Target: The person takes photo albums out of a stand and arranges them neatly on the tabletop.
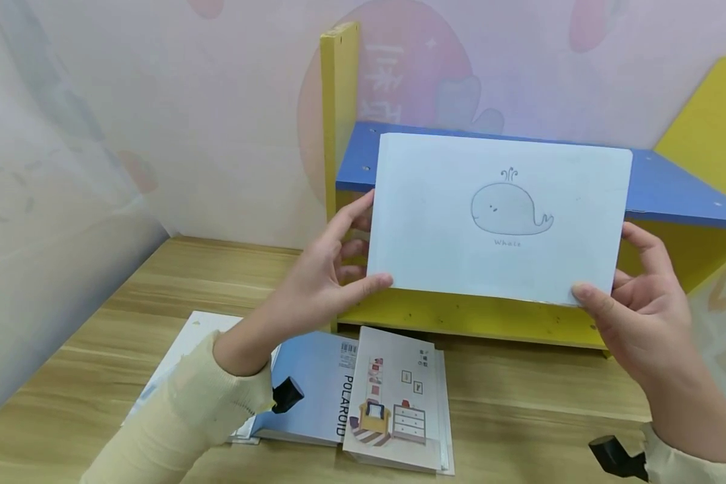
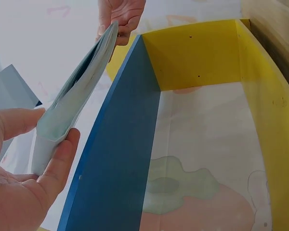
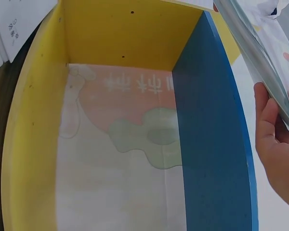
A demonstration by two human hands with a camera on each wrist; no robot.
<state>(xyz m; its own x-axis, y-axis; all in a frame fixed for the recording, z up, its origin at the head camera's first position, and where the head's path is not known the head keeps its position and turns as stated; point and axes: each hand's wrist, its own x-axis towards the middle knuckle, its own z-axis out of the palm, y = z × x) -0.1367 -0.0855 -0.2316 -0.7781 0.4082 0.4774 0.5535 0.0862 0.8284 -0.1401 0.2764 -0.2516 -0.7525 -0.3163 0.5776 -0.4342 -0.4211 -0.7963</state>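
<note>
Both hands hold up a white album (image 1: 435, 222) whose front shows a line drawing of a whale with the word "Whale" under it. My left hand (image 1: 317, 275) pinches its left edge, thumb on the front and fingers behind. At the lower right corner my right hand (image 1: 647, 302) grips it the same way. Seen from the end in the left wrist view, the album (image 2: 82, 89) has a pale spine and a slight gap between its covers. In the right wrist view, fingers of the right hand (image 3: 277, 139) press against its edge.
A blue and yellow shelf (image 1: 690, 185) stands behind the album on a wooden table (image 1: 520, 396). Left of centre lie a blue album (image 1: 308, 383) marked "POLAROID" and a white album with a furniture picture (image 1: 393, 396). Another white item (image 1: 199, 329) lies partly under the left forearm.
</note>
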